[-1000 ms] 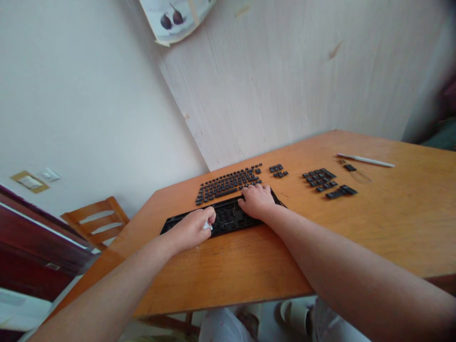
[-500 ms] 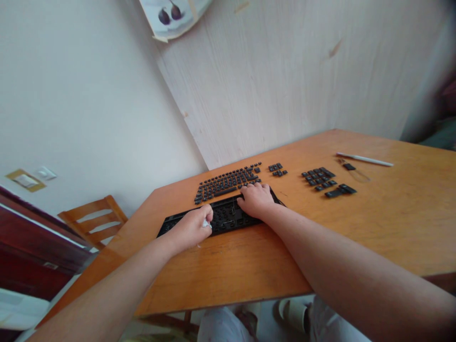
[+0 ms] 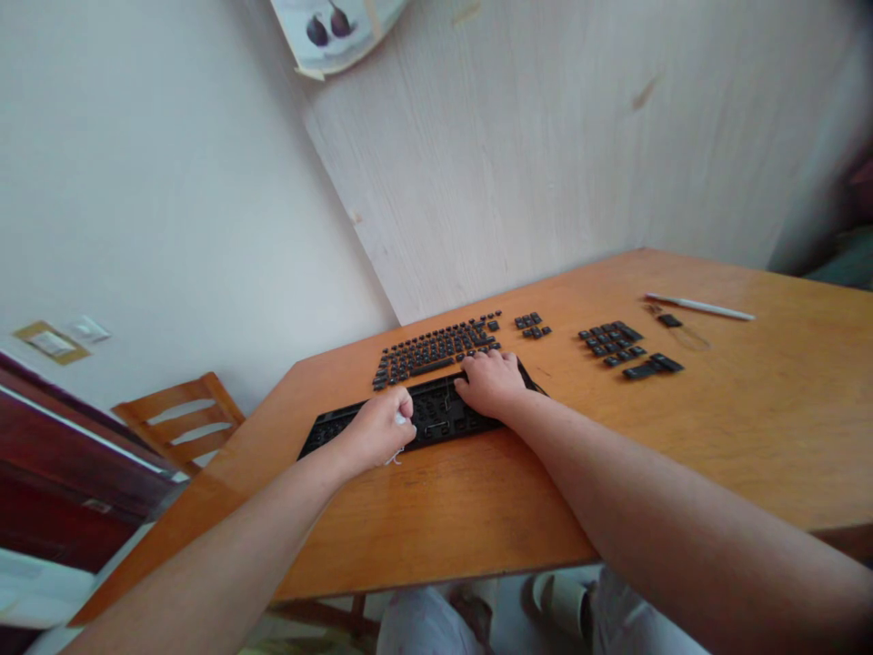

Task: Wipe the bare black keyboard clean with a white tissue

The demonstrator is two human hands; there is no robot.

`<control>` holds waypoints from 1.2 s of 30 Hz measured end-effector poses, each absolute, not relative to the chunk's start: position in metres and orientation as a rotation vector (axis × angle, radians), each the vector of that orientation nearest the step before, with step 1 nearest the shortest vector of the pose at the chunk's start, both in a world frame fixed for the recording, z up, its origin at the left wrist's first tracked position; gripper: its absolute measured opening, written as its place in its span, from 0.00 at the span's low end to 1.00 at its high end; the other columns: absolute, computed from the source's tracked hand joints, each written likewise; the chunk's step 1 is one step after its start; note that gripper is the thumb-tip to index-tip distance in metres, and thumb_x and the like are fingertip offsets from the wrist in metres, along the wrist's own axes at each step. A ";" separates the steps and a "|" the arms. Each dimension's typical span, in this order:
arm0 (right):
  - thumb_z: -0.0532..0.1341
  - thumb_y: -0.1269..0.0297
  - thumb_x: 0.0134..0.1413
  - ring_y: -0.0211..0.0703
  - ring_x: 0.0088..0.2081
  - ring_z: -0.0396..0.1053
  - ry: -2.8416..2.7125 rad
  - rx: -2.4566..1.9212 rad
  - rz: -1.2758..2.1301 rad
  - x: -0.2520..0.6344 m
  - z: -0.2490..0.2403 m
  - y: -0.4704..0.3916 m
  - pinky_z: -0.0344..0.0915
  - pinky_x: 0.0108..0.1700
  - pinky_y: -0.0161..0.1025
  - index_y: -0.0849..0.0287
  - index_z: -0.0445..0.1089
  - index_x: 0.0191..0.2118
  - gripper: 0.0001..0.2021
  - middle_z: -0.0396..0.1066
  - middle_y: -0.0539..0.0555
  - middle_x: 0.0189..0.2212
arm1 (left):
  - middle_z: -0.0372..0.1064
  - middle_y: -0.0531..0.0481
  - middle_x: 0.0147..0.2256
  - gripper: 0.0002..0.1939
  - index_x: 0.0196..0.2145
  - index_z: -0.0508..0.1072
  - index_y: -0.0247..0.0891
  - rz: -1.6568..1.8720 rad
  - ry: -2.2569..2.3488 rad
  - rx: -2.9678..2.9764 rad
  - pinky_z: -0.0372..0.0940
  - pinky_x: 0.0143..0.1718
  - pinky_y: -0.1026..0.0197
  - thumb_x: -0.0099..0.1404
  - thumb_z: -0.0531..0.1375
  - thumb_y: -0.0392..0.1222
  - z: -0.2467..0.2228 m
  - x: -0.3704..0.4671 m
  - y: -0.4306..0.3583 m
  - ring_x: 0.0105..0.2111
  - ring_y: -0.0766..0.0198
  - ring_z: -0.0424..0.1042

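Note:
A black keyboard base with its keycaps off lies near the front of the wooden table. Over its left-middle part, my left hand is closed around a small white wad, perhaps tissue or cloth, with a bit hanging below. My right hand rests on the base's right part, its fingers bent over the far edge; it appears to hold the base. Just behind the base, many loose black keycaps are laid out in rows.
Smaller keycap groups sit to the right, beside a dark small object with a thin loop and a white pen-like stick. A wooden chair stands left of the table. A wall rises behind.
My left hand has shifted slightly right along the base with the white wad still in it. My right hand has stayed in place.

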State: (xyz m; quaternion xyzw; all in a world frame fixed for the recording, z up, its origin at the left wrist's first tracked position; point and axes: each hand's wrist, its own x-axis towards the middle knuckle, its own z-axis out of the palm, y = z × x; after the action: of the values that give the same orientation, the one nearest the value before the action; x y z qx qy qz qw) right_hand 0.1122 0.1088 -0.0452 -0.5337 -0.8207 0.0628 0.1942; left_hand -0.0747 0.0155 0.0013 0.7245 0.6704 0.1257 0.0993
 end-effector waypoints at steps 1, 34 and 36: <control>0.51 0.54 0.59 0.59 0.52 0.62 -2.306 -1.500 0.180 0.112 -0.045 0.108 0.51 0.53 0.54 0.60 0.72 0.48 0.21 0.70 0.64 0.50 | 0.59 0.59 0.20 0.06 0.29 0.63 0.40 0.375 1.980 2.121 0.50 0.24 0.67 0.54 0.58 0.34 0.001 -0.075 0.015 0.22 0.68 0.61; 0.51 0.52 0.60 0.60 0.53 0.62 -2.321 -1.490 0.173 0.114 -0.046 0.109 0.51 0.53 0.54 0.58 0.71 0.50 0.21 0.70 0.63 0.50 | 0.63 0.57 0.25 0.11 0.32 0.65 0.40 0.122 2.102 2.044 0.50 0.24 0.66 0.49 0.59 0.30 0.005 -0.113 0.007 0.25 0.67 0.61; 0.51 0.52 0.59 0.60 0.52 0.62 -2.317 -1.487 0.162 0.114 -0.048 0.109 0.51 0.53 0.54 0.59 0.71 0.49 0.21 0.70 0.63 0.50 | 0.63 0.57 0.25 0.11 0.31 0.66 0.39 0.143 2.114 2.031 0.51 0.24 0.67 0.49 0.59 0.30 0.005 -0.116 0.005 0.26 0.67 0.61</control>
State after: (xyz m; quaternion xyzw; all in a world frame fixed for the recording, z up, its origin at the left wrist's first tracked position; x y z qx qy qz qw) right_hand 0.1136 0.1094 -0.0477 -0.5293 -0.8247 0.0575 0.1907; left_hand -0.1163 0.0054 0.0054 0.6882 0.7165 0.0485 0.1031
